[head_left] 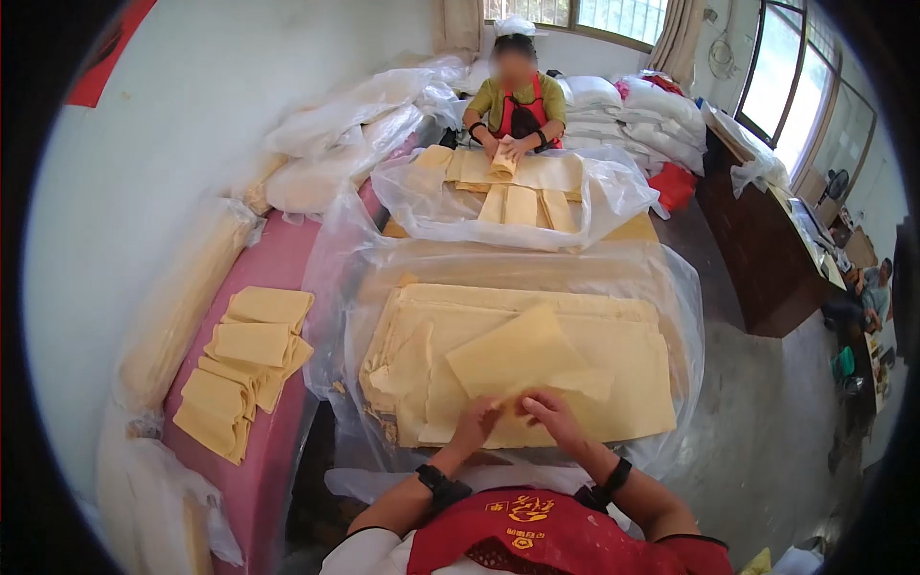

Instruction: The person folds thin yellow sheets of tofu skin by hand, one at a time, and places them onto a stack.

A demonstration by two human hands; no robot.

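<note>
In front of me, wrinkled clear plastic (685,311) covers the bench (634,228), with a broad stack of pale yellow sheets (628,388) on it, ragged along its left edge. To my left, a long pink surface (281,251) carries folded yellow sheets (254,340) in overlapping piles.

Across the room, a person (551,94) in an olive top and red apron is in front of stacked white sacks (661,120). Behind is a window (623,17), with a beige curtain (677,43) on its right. Red material (675,189) lies near a dark wooden desk (762,254); at far right is another person (876,289), small and unclear.
</note>
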